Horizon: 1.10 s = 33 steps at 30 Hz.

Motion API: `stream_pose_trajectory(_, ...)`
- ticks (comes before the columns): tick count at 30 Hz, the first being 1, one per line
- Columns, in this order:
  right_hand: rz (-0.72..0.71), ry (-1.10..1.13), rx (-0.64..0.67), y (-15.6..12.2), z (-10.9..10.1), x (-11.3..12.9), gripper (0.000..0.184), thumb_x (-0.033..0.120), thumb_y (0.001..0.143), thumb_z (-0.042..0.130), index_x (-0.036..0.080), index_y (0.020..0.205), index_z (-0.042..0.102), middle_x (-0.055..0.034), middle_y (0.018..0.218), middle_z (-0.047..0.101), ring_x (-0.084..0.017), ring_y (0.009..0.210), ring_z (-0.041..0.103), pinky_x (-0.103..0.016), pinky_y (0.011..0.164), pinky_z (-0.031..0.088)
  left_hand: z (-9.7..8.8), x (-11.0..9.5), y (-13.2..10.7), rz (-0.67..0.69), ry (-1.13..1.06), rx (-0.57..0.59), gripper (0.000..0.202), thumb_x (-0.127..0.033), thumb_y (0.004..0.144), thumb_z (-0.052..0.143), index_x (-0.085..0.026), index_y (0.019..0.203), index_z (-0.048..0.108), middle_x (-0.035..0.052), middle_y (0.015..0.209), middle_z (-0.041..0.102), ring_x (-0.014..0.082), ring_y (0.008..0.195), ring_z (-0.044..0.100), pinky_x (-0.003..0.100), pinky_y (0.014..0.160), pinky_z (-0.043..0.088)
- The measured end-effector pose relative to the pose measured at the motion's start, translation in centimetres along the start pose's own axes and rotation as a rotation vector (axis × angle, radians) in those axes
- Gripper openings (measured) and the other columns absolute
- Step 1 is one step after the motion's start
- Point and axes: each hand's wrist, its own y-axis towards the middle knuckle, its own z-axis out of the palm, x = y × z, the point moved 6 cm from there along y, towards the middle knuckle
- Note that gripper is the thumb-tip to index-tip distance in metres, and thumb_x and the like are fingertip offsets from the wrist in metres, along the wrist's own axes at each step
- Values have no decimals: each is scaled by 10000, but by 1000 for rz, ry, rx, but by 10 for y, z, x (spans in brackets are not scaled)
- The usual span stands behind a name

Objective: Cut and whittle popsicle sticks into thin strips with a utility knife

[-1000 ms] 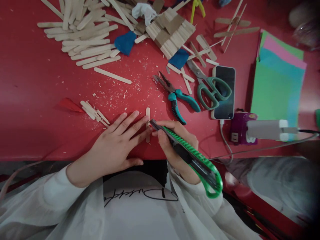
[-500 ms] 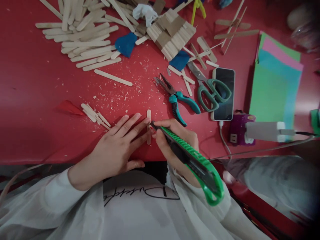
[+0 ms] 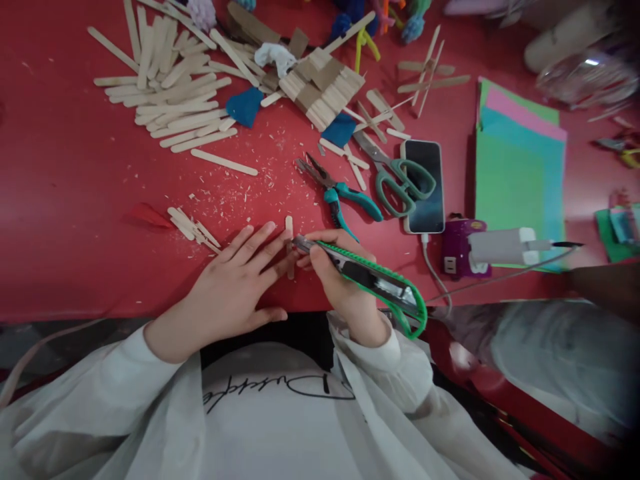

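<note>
A short wooden craft stick (image 3: 289, 225) lies upright in view on the red table, near its front edge. My left hand (image 3: 233, 281) rests flat with fingers spread, its fingertips pressing on the stick. Wrapped in my right hand (image 3: 345, 283) is a green utility knife (image 3: 380, 280), its tip at the stick's right edge beside my left fingers. Whether the blade touches the wood is hard to tell. Left of my left hand sits a small bunch of cut stick pieces (image 3: 193, 227). Pale wood shavings (image 3: 235, 193) are scattered beyond my hands.
Needle-nose pliers (image 3: 340, 193) lie just beyond my right hand. Scissors (image 3: 400, 177) overlap a phone (image 3: 431, 200), cabled to a purple power block (image 3: 465, 250). A pile of craft sticks (image 3: 175, 100), a stick panel (image 3: 323, 87) and coloured paper (image 3: 520, 180) lie farther back.
The knife's handle end has swung up and lies flatter, with my right hand turning along. My left hand stays on the stick. The whole view has shifted slightly.
</note>
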Motion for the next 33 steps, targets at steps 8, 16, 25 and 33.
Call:
stream_pose_trajectory(8,125,344,-1,2,3,-22,144,319,830,560,210,922,586,14,766,702,-117,604,684,-244,591,577,-1,0,-1,-10,-3,1,583,-513,806,567,-163,1272,548,110,1503,320,335,1392,244,506,1140,197)
stream_pose_trajectory(16,-100,30,-105,-11,1,-4,128,286,840,556,218,934,610,0,820,684,-132,655,665,-285,652,549,-12,2,6,-262,20,-197,437,-395,811,604,-77,1111,590,182,1259,547,329,1230,435,445,1042,360)
stream_pose_trajectory(25,-284,-113,-109,-18,-2,25,128,264,854,524,192,929,598,-31,869,690,-153,770,644,-289,754,502,-13,8,25,-505,-82,-135,137,-281,796,548,-154,782,597,143,953,584,336,1024,502,450,864,408)
stream_pose_trajectory(33,-523,-174,-90,15,-13,71,122,284,827,534,193,871,603,-15,788,658,-144,694,616,-263,675,477,-46,37,51,-518,-462,-130,137,-218,717,570,-203,641,457,-30,547,477,146,535,498,261,513,357)
